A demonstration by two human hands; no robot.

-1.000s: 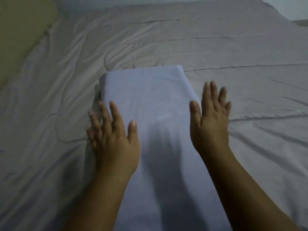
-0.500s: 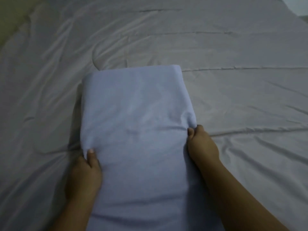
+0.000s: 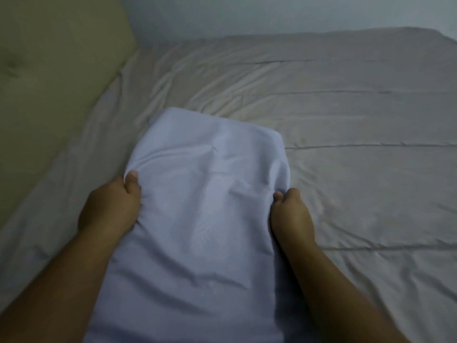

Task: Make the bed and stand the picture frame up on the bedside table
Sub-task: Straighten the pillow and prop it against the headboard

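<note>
Head view: pillow (image 3: 207, 199) (both hands gripping)

One pillow (image 3: 210, 206); two hands: left (image 3: 111, 209), right (image 3: 291, 214); one bedsheet (image 3: 358, 120); one headboard (image 3: 49, 82)

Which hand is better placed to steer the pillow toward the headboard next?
Left, probably. The left hand has its grip on the pillow edge nearest the headboard; the right hand grips the far edge, so it would mainly follow.
</note>
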